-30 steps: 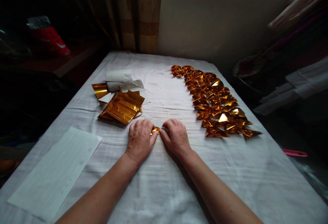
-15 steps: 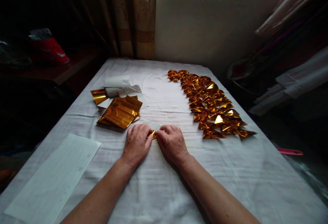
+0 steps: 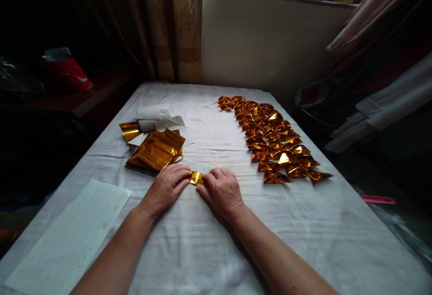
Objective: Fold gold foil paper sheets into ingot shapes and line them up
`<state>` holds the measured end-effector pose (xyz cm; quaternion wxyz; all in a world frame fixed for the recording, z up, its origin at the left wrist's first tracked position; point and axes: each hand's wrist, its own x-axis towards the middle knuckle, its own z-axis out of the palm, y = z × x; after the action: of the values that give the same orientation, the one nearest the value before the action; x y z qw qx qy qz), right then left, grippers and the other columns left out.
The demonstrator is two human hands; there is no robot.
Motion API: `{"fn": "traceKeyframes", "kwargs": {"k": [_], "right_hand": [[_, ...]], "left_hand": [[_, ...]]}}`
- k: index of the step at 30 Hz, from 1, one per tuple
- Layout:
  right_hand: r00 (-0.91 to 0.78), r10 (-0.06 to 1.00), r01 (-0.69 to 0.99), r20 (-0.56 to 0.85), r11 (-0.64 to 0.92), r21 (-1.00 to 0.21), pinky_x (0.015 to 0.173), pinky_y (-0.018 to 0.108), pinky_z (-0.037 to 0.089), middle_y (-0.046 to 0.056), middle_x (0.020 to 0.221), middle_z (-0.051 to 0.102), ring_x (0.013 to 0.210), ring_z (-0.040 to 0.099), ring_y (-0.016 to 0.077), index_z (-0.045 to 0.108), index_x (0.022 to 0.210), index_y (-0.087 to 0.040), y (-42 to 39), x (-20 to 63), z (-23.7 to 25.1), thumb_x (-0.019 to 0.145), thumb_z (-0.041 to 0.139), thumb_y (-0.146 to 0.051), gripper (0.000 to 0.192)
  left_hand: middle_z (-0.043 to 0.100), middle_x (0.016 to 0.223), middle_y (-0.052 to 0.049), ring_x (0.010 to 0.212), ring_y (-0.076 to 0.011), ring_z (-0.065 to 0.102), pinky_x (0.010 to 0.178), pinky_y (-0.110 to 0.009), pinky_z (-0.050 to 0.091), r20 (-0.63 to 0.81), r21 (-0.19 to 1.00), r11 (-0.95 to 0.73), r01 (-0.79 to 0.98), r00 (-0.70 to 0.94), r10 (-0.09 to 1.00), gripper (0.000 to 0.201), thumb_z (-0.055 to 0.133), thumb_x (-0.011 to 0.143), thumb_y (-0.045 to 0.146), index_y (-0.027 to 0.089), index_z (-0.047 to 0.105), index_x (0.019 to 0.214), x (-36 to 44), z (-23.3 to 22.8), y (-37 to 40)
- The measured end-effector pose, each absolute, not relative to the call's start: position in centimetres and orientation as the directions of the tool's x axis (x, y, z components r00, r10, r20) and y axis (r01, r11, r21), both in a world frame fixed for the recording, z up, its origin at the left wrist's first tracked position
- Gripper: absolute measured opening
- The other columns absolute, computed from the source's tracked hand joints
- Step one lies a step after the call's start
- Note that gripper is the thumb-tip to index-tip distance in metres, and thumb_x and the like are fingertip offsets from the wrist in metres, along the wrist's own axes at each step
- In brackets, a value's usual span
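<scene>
We press a small piece of gold foil paper [image 3: 196, 178] flat against the white tablecloth [image 3: 209, 241], right at the centre of the table's near half. Our left hand [image 3: 166, 188] and right hand [image 3: 221, 190] lie close together, knuckles up, fingertips pinching the little piece from either side — the left from its left edge, the right from its right edge. The piece is creased and glossy, catching a bright highlight, and most of it hides under our fingers, so its exact folded shape cannot be told.

The cloth under it is soft woven cotton, rumpled into low wrinkles that run across the table. To our left, just beyond the left hand, lies a loose stack of gold foil sheets [image 3: 155, 150], flat and angular, with sharp fold lines across their mirror-like faces. Behind that stack sits a curled foil sheet [image 3: 129, 130] and a crumpled wad of white tissue paper [image 3: 155, 116], matte and soft-edged. Nearer to us on the left lies a long white paper sheet [image 3: 72, 236] printed with fine ruled lines, set at a slant.

To the right, well apart from our hands, a long double row of folded gold foil pieces [image 3: 270, 140] stretches away toward the far edge — small, puffed, boat-like forms with pointed tips, overlapping one another. A heavy brown curtain [image 3: 175, 25] hangs behind the table.
</scene>
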<state>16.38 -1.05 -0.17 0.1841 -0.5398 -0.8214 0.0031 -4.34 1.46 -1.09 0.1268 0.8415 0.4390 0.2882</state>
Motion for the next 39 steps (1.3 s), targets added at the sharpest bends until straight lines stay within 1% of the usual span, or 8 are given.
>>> {"fn": "traceKeyframes", "kwargs": {"k": [3, 8, 15, 19, 23, 30, 33, 39], "right_hand": [[-0.365, 0.882, 0.878, 0.299, 0.433, -0.205, 0.075, 0.034, 0.033, 0.006, 0.089, 0.065, 0.086, 0.053, 0.0219, 0.067, 0.088, -0.021, -1.1, 16.5, -0.2, 0.090, 0.061, -0.042, 0.022], [-0.364, 0.886, 0.871, 0.289, 0.433, -0.232, 0.076, 0.033, 0.036, 0.006, 0.092, 0.065, 0.088, 0.055, 0.0228, 0.066, 0.092, -0.020, -1.1, 16.6, 0.0, 0.084, 0.068, -0.046, 0.027], [-0.363, 0.890, 0.862, 0.277, 0.434, -0.263, 0.076, 0.033, 0.039, 0.007, 0.094, 0.065, 0.088, 0.055, 0.0221, 0.067, 0.095, -0.020, -0.8, 17.0, 0.1, 0.088, 0.064, -0.041, 0.022], [-0.389, 0.879, 0.837, 0.274, 0.462, -0.294, 0.080, 0.033, 0.042, 0.007, 0.097, 0.065, 0.091, 0.055, 0.0223, 0.067, 0.098, -0.021, -0.7, 17.7, 0.1, 0.087, 0.066, -0.040, 0.022], [-0.377, 0.884, 0.826, 0.276, 0.456, -0.333, 0.083, 0.032, 0.043, 0.007, 0.099, 0.064, 0.094, 0.055, 0.0213, 0.067, 0.101, -0.021, -0.5, 18.1, -0.1, 0.090, 0.061, -0.031, 0.016], [-0.331, 0.905, 0.814, 0.268, 0.417, -0.404, 0.080, 0.029, 0.044, 0.005, 0.094, 0.064, 0.089, 0.056, 0.0184, 0.068, 0.093, -0.023, 0.2, 18.4, -0.8, 0.088, 0.058, -0.018, 0.012], [-0.329, 0.912, 0.800, 0.246, 0.408, -0.440, 0.079, 0.028, 0.044, 0.004, 0.091, 0.063, 0.088, 0.057, 0.0175, 0.068, 0.092, -0.022, 0.4, 18.6, -0.7, 0.088, 0.059, -0.018, 0.011], [-0.373, 0.908, 0.774, 0.192, 0.418, -0.475, 0.077, 0.025, 0.044, 0.003, 0.091, 0.064, 0.085, 0.059, 0.0154, 0.069, 0.092, -0.022, 1.0, 19.1, -0.3, 0.092, 0.055, -0.020, 0.014]], "left_hand": [[0.072, 0.110, -0.006, 0.106, -0.0212, 0.064, 0.097, -0.042, 0.051, 0.391, 0.427, -0.600, 0.676, 0.460, 0.797, 0.020, 0.057, 0.092, 0.030, 0.023, 0.071, 0.105, -4.5, -1.3, 1.6], [0.071, 0.109, -0.007, 0.105, -0.0213, 0.063, 0.096, -0.041, 0.050, 0.394, 0.391, -0.610, 0.690, 0.473, 0.788, 0.023, 0.056, 0.094, 0.032, 0.023, 0.071, 0.108, -4.4, -1.5, 1.6], [0.069, 0.101, -0.004, 0.097, -0.0195, 0.061, 0.090, -0.037, 0.048, 0.365, 0.355, -0.591, 0.724, 0.475, 0.801, 0.025, 0.050, 0.097, 0.039, 0.024, 0.069, 0.102, -3.4, -0.6, 1.0], [0.068, 0.098, -0.003, 0.093, -0.0189, 0.060, 0.088, -0.036, 0.047, 0.349, 0.352, -0.572, 0.741, 0.463, 0.815, 0.026, 0.047, 0.098, 0.040, 0.023, 0.068, 0.099, -2.9, -0.4, 0.8], [0.067, 0.097, -0.004, 0.093, -0.0200, 0.058, 0.088, -0.036, 0.045, 0.333, 0.337, -0.553, 0.762, 0.453, 0.827, 0.026, 0.047, 0.098, 0.038, 0.022, 0.067, 0.097, -2.5, -0.4, 0.7], [0.065, 0.092, -0.003, 0.091, -0.0200, 0.057, 0.086, -0.035, 0.043, 0.302, 0.331, -0.549, 0.767, 0.465, 0.832, 0.017, 0.056, 0.093, 0.037, 0.024, 0.067, 0.093, -2.2, -0.1, 0.4], [0.066, 0.091, -0.002, 0.091, -0.0201, 0.057, 0.086, -0.035, 0.042, 0.296, 0.331, -0.540, 0.774, 0.458, 0.838, 0.014, 0.057, 0.093, 0.034, 0.023, 0.067, 0.092, -2.1, -0.1, 0.3], [0.067, 0.083, -0.002, 0.085, -0.0194, 0.058, 0.081, -0.035, 0.040, 0.303, 0.366, -0.480, 0.798, 0.386, 0.872, 0.020, 0.054, 0.094, 0.033, 0.022, 0.067, 0.084, -1.7, -0.4, 0.3]]}}
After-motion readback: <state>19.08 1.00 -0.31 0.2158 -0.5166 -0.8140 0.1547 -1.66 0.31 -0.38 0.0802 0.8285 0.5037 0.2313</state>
